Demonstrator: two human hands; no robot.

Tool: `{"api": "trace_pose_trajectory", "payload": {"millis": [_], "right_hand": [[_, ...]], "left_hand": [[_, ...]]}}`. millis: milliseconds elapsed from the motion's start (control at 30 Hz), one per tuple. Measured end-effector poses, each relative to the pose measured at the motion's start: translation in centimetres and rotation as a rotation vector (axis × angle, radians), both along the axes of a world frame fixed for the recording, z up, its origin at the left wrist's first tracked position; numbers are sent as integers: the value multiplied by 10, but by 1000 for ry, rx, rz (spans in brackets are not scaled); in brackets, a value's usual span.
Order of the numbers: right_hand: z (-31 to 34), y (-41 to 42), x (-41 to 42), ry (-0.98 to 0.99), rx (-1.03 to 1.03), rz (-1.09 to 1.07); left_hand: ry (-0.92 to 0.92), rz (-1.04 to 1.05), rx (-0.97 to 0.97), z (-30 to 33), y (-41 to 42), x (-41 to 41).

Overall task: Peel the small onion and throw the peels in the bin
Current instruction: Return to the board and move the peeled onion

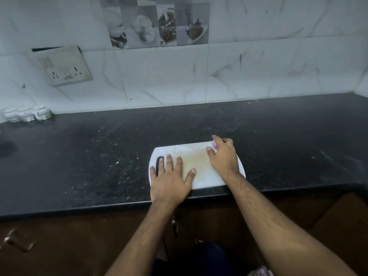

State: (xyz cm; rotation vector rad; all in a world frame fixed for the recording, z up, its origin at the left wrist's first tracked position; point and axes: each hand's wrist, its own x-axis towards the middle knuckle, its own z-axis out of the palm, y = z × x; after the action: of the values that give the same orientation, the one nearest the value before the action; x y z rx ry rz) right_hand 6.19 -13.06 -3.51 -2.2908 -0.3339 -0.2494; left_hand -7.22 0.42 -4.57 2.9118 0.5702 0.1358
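A white cutting board lies on the black counter near its front edge. My left hand rests flat on the board's left end, fingers spread, beside the dark handle slot. My right hand is at the board's far right corner, its fingers curled around a small purple onion. Only a sliver of the onion shows between thumb and forefinger. No bin is in view.
The black speckled counter stretches left and right, with a marble-tiled wall behind. Three small white jars stand at the far left by the wall. A switch socket is on the wall. Brown cabinet fronts sit below the counter edge.
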Motion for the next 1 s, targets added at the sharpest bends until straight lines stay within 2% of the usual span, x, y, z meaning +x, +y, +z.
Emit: {"api": "trace_pose_trajectory", "payload": {"millis": [200,367,467,567,767,1000], "right_hand": [[2,-4,2,-106,26,53],[-1,-2,-16,-103,-17,173],[-7,-2,-18,-67,-10,120],[-6,-1,-12,-33,-24,113],[-4,0,-14,-56,-55,113],[-3,0,-16,-48,-8,118]], "left_hand": [[14,-8,-22,1,0,17],[-100,-23,-112,3,5,36],[-146,-96,-143,2,2,35],[-93,-208,-116,2,-4,27],[-62,-254,-60,1,-4,9],[-92,-264,-117,4,3,10]]}}
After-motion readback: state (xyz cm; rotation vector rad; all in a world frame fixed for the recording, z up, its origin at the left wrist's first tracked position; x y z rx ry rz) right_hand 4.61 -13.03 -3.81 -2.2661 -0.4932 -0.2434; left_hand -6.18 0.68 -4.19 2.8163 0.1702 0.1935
